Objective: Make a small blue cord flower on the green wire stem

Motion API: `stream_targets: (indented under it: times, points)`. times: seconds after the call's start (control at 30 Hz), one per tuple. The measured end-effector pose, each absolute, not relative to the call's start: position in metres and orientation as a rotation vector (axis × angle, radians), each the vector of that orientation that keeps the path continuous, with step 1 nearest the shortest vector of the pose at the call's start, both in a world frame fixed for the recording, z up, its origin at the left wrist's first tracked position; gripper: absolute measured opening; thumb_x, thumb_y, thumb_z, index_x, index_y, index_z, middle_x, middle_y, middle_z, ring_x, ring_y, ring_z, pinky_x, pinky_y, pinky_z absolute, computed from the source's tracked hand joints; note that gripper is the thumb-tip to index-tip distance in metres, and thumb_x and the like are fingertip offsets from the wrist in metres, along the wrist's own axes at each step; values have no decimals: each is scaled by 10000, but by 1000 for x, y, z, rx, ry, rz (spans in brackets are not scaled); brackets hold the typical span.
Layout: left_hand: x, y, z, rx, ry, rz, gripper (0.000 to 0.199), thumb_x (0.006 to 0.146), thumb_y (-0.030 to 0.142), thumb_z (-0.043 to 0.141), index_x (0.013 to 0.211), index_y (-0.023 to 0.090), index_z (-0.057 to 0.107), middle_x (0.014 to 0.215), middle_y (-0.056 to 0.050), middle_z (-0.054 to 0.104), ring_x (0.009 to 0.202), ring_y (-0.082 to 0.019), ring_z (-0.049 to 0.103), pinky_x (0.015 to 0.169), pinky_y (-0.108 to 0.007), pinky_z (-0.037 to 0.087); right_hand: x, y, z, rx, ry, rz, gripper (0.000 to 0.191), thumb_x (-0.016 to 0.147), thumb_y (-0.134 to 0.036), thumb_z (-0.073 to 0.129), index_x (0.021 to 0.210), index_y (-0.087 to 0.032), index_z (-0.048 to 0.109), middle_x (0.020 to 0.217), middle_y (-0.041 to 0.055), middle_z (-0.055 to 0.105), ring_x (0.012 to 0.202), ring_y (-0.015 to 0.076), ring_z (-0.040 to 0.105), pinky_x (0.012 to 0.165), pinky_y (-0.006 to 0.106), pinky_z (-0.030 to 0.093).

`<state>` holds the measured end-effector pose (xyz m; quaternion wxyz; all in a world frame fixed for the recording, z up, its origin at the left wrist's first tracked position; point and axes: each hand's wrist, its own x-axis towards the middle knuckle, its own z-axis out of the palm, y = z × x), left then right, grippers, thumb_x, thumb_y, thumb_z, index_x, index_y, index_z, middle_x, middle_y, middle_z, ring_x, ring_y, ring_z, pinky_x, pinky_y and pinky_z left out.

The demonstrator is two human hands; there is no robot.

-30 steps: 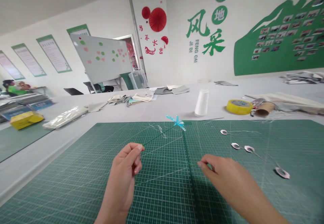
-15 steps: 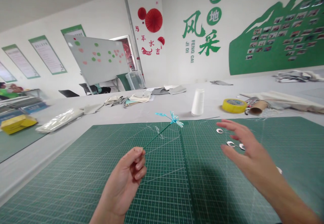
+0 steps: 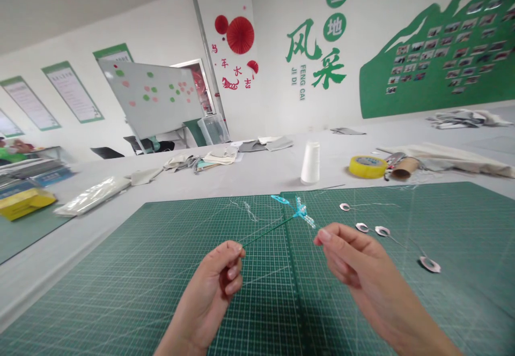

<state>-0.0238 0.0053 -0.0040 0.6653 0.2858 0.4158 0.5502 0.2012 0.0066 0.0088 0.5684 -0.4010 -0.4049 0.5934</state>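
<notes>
Holding a beaded blue dragonfly (image 3: 300, 209)

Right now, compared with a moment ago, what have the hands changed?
The right hand has moved from open above the small rings to pinching beside the blue dragonfly. The left hand still holds the green stem; the rings stayed on the cutting mat.
</notes>
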Motion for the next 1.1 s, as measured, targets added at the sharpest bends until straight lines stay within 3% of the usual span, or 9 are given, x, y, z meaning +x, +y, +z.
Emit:
stream_targets:
  times: [0.17, 0.47, 0.63, 0.7, 0.8, 0.87, 0.93, 1.0, 1.1]
  points:
    - [-25, 5, -3, 642, 947, 1255, 174, 721, 239, 748, 657, 117, 643, 616, 35, 442, 509, -53, 314, 385, -138, 281, 209, 9, 11, -833, -795, 1268, 219, 746, -399, 765, 776, -193, 695, 485, -96, 338, 454, 48, 204, 401, 200, 150]
    - [-25, 5, -4, 632, 952, 1291, 166, 724, 237, 751, 676, 118, 646, 633, 37, 446, 510, -51, 317, 390, -141, 287, 228, 10, 25, -673, -700, 1158, 132, 797, -319, 705, 757, -194, 687, 472, -101, 252, 451, 67, 149, 383, 182, 193]
    - [-25, 5, 0, 609, 933, 1359, 175, 747, 231, 739, 675, 135, 611, 671, 43, 444, 516, -51, 312, 411, -147, 303, 254, 6, 11, -1215, -1027, 1053, 302, 707, -497, 707, 638, -207, 655, 443, -81, 328, 406, 65, 248, 371, 192, 223]
    - [-25, 3, 1, 608, 933, 1377, 180, 755, 233, 736, 677, 141, 602, 666, 45, 437, 524, -58, 314, 422, -151, 308, 269, 3, -6, -1510, -1295, 939, 407, 685, -615, 634, 642, -214, 687, 436, -41, 433, 389, 105, 382, 363, 226, 297]
    - [-25, 1, 2, 666, 935, 1374, 179, 774, 253, 724, 692, 150, 602, 639, 47, 426, 529, -69, 308, 439, -157, 306, 292, -1, -31, -1742, -1657, 449, 417, 757, -595, 525, 654, -254, 742, 702, 80, 723, 688, 296, 657, 654, 456, 516]
    - [-23, -1, 3, 714, 941, 1356, 178, 790, 265, 708, 702, 155, 601, 625, 46, 425, 526, -72, 301, 448, -160, 297, 302, -4, -38, -1771, -1748, -185, 402, 785, -532, 503, 673, -251, 769, 981, 133, 735, 961, 407, 621, 821, 585, 458]
    - [-21, -3, 4, 752, 958, 1341, 176, 802, 275, 695, 713, 159, 598, 611, 48, 425, 519, -71, 292, 453, -159, 275, 298, -7, -32, -1676, -1774, -506, 417, 806, -494, 503, 875, -196, 784, 1206, 165, 651, 1118, 432, 544, 938, 606, 397]
    - [-19, -5, 6, 792, 999, 1333, 177, 809, 287, 684, 721, 161, 597, 592, 51, 423, 510, -69, 286, 461, -158, 257, 278, -11, -19, -1610, -1819, -379, 533, 811, -526, 506, 1136, -153, 702, 1259, 168, 620, 1139, 412, 549, 960, 590, 410]
    - [-14, -8, 9, 875, 1085, 1336, 184, 806, 296, 675, 711, 160, 597, 589, 50, 437, 506, -69, 279, 478, -168, 249, 223, -14, 1, -1499, -2034, 421, 362, 847, -467, 535, 1083, -264, 720, 1069, 84, 741, 948, 295, 692, 825, 448, 547]
